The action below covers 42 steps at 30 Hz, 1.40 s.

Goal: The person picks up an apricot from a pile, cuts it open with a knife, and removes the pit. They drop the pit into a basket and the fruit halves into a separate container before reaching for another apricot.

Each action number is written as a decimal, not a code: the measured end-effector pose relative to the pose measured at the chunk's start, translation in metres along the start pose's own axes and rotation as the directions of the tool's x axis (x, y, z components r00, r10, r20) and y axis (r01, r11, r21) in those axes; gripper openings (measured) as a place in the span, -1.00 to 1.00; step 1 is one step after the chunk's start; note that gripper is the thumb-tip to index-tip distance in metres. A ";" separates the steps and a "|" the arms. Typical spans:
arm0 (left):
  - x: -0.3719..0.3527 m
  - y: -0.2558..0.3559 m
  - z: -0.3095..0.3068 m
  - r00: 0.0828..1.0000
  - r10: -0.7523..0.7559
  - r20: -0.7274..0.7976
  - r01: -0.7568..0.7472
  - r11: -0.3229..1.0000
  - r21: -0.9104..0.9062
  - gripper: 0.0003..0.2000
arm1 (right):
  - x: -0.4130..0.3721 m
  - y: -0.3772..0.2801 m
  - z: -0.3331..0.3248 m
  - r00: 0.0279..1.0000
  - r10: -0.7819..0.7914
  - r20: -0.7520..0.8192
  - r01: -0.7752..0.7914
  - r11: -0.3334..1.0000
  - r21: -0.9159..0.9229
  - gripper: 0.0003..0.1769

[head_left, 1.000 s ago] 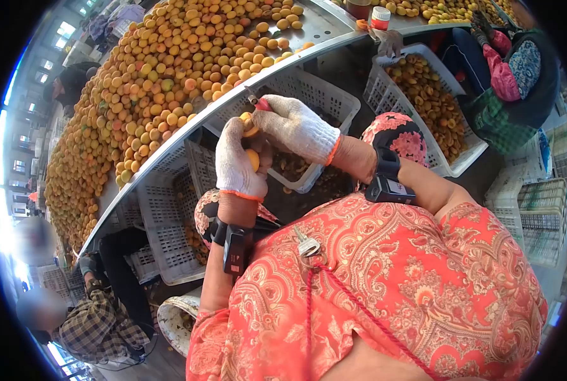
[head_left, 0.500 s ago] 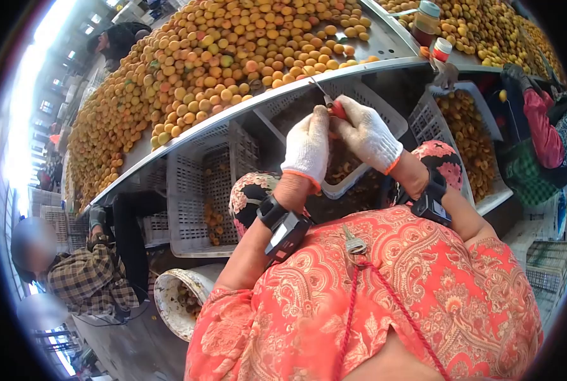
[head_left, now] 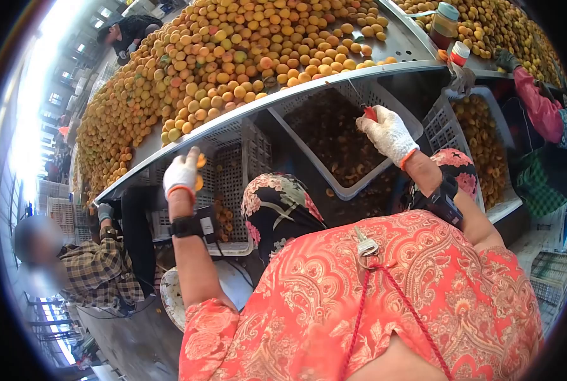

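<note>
My left hand [head_left: 182, 174], in a white knit glove with an orange cuff, is over the left plastic crate [head_left: 253, 149], fingers extended. Two orange apricot halves [head_left: 200, 161] show just beside its fingers, apart from the grip. My right hand [head_left: 388, 134], gloved the same way, is closed around the red handle of a small knife [head_left: 370, 114]. The thin blade points up toward the table edge. Beneath that hand stands a pale crate [head_left: 353, 192] of dark brown pieces. Whole apricots [head_left: 233, 57] are heaped on the metal table beyond both hands.
The table's raised metal rim [head_left: 277, 96] runs above the crates. A crate of apricot halves [head_left: 477, 130] stands at the right. A jar [head_left: 444, 25] and a red-and-white bottle [head_left: 459, 53] sit on the table. A white bucket [head_left: 172, 295] is at lower left. Other people sit on both sides.
My left hand has left the right hand and swung left over the left crate, where apricot halves now show beside it. My right hand keeps the knife and has shifted slightly right.
</note>
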<state>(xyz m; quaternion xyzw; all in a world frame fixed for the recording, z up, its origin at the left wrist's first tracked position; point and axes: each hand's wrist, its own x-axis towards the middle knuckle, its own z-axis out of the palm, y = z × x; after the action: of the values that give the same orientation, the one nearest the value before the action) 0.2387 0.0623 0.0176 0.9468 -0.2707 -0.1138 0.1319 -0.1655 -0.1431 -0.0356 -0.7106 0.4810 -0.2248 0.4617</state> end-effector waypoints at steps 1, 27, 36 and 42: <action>0.003 -0.002 -0.006 0.989 -0.037 -0.144 0.066 0.977 0.202 -0.54 | 0.001 0.000 0.004 1.000 -0.012 0.013 0.012 1.000 0.029 -0.55; 0.002 0.167 0.051 0.708 0.661 0.248 0.178 0.173 -0.969 -0.69 | 0.007 -0.027 0.002 0.960 0.007 0.280 -0.159 0.837 0.524 -0.80; -0.107 0.181 0.052 0.720 0.686 0.106 0.259 -0.123 -0.958 -0.60 | -0.029 -0.057 0.001 0.879 -0.402 0.257 0.256 0.851 0.459 -0.69; -0.130 0.185 0.048 0.724 0.677 0.134 0.261 -0.090 -0.961 -0.60 | -0.048 -0.071 -0.008 0.871 -0.389 0.299 0.288 0.899 0.330 -0.65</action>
<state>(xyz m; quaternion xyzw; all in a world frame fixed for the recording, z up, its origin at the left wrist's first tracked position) 0.0279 -0.0282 0.0486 0.3793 -0.2880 -0.5476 0.6880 -0.1590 -0.0962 0.0360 -0.7422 0.2198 -0.2342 0.5882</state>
